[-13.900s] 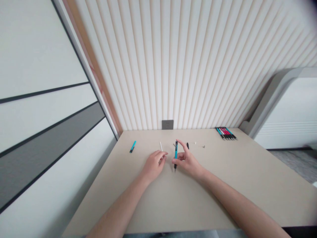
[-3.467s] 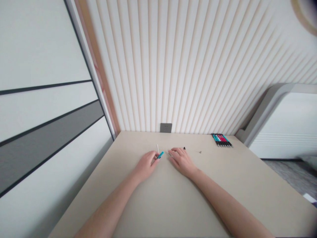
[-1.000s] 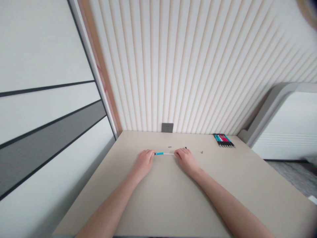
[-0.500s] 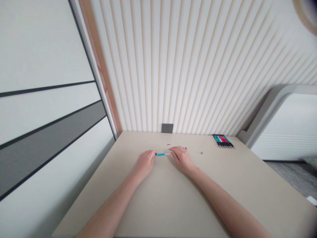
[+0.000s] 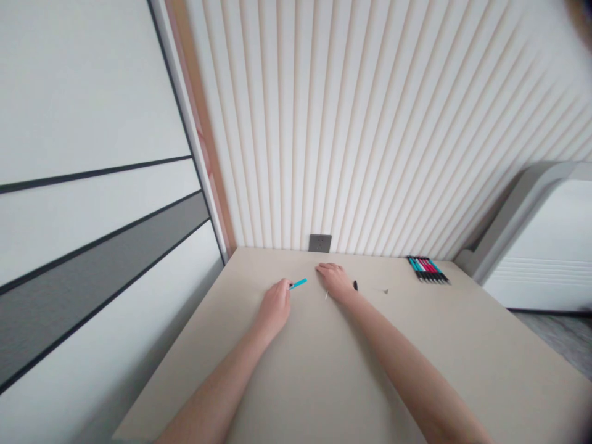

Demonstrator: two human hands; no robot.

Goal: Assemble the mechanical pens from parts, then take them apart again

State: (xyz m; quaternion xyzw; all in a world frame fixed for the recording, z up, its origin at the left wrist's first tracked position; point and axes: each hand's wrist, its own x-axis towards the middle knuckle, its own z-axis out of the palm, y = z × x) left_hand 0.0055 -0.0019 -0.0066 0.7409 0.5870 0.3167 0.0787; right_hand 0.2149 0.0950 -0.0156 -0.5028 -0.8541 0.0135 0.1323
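Note:
My left hand (image 5: 276, 301) is closed around the rear end of a teal pen barrel (image 5: 298, 283), which points right and slightly up above the table. To the right, my right hand (image 5: 333, 279) reaches down to the tabletop with its fingers together. Whatever lies under those fingertips is hidden. A thin white refill (image 5: 326, 295) shows beside the right hand's palm, partly covered by it. Just beyond that wrist lies a short black pen part (image 5: 355, 285). A tiny metallic pen piece (image 5: 385, 291) rests farther right.
A row of several teal, white, red and black pens (image 5: 428, 269) lies at the table's back right. Behind the beige table (image 5: 324, 382) stands a ribbed wall with a dark socket (image 5: 320, 243). A white cabinet (image 5: 92, 277) borders the left side.
My right hand has moved forward, covering the spot where a small dark piece lay. The refill now lies by that hand, apart from the barrel. In my left hand the barrel tilts upward.

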